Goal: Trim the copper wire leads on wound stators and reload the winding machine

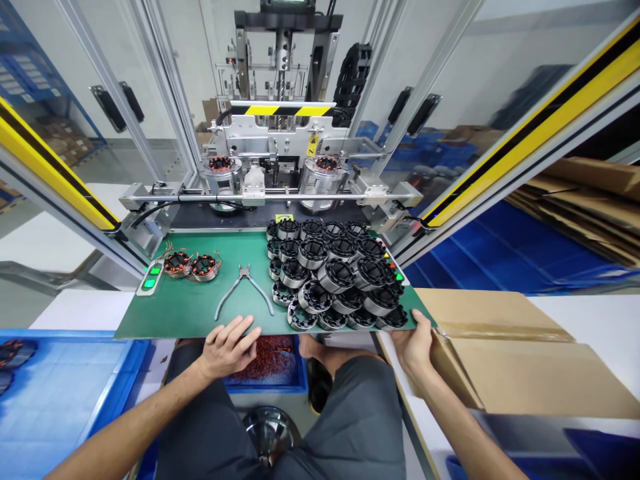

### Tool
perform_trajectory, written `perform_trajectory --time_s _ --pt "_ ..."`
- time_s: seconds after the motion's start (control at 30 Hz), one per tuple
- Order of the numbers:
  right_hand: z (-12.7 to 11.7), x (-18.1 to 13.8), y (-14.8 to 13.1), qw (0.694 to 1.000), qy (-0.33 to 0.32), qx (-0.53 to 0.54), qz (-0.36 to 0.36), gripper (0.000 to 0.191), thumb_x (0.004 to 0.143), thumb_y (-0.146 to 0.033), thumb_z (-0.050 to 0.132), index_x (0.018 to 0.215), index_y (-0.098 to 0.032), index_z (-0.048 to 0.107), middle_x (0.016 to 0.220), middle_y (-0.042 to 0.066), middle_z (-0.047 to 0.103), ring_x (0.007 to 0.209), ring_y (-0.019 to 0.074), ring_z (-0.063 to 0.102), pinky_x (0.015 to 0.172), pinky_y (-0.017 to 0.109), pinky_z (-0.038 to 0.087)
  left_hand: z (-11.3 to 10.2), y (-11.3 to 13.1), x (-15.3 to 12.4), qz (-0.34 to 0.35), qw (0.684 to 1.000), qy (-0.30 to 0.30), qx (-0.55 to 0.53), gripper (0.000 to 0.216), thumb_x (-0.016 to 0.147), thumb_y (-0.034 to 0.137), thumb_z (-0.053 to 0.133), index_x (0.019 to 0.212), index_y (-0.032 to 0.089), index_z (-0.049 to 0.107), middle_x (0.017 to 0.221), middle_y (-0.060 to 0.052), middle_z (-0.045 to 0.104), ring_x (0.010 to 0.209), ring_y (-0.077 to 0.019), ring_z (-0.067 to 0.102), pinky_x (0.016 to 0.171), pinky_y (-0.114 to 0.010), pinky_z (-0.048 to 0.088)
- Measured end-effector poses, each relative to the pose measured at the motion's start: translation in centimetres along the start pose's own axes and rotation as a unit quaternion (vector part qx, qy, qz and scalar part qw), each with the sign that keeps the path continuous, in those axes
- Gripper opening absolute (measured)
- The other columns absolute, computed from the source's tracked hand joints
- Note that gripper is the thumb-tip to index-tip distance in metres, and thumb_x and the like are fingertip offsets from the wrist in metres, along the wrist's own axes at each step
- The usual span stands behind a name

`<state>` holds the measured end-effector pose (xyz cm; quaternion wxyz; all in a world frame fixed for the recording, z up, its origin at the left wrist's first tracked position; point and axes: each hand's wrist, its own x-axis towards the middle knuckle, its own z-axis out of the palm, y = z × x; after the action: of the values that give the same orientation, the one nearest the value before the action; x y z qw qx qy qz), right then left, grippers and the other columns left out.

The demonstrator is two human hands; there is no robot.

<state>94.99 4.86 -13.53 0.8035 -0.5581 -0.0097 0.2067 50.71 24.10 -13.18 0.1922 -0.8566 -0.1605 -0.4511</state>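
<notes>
Grey shorts (363,413) nearest. Left hand (231,348) empty, fingers loosely spread at green board's (173,310) front edge; pliers (245,272) lie open just beyond. Right hand (416,340) at right corner, beside stacked rings (339,279); grip unclear, fingers partly hidden.

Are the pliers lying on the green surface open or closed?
Open: the pliers lie with their two handles spread wide apart toward the person.

Room on green top (167,310), front-L of pliers (245,273) — ring pile (331,285) in way, R.
</notes>
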Motion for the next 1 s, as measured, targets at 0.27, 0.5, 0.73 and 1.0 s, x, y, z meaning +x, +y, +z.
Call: perform_trajectory --time_s 0.27,0.5,0.73,1.0 --pt "0.06 -0.12 -0.22 1.0 -0.005 0.013 0.007 0.046 0.075 -0.058 0.087 0.112 -0.03 0.082 0.115 0.001 0.09 0.118 0.0277 0.082 0.092 0.038 0.077 0.1 -0.03 -0.6 -0.002 1.0 -0.01 0.004 0.046 0.099 0.036 0.087 0.144 0.038 0.082 0.136 0.0 0.092 0.153 -0.0201 0.07 0.142 -0.038 0.032" --pt "0.08 -0.21 -0.22 1.0 -0.003 0.011 0.011 0.049 0.074 -0.059 0.088 0.112 -0.028 0.082 0.12 0.001 0.091 0.121 0.0276 0.082 0.094 0.037 0.076 0.15 -0.08 -0.85 -0.006 1.0 -0.01 0.004 0.055 0.096 0.036 0.09 0.15 0.042 0.08 0.141 0.001 0.09 0.152 -0.0221 0.071 0.139 -0.039 0.035" --pt "0.39 -0.37 -0.27 1.0 0.004 0.025 0.002 0.047 0.075 -0.057 0.087 0.111 -0.028 0.083 0.119 0.001 0.091 0.124 0.0261 0.082 0.095 0.033 0.075 0.03 -0.04 -0.49 -0.002 1.0 -0.009 0.006 0.046 0.097 0.035 0.088 0.143 0.038 0.083 0.135 0.0 0.092 0.149 -0.0216 0.072 0.138 -0.039 0.036" --pt "0.21 -0.28 -0.2 1.0 -0.007 0.012 -0.001 0.046 0.077 -0.059 0.086 0.112 -0.028 0.082 0.114 0.002 0.091 0.125 0.0281 0.082 0.095 0.037 0.076 0.07 -0.01 -0.56 -0.005 1.0 -0.009 0.003 0.051 0.094 0.035 0.091 0.144 0.04 0.082 0.136 0.001 0.092 0.155 -0.021 0.069 0.139 -0.038 0.035"
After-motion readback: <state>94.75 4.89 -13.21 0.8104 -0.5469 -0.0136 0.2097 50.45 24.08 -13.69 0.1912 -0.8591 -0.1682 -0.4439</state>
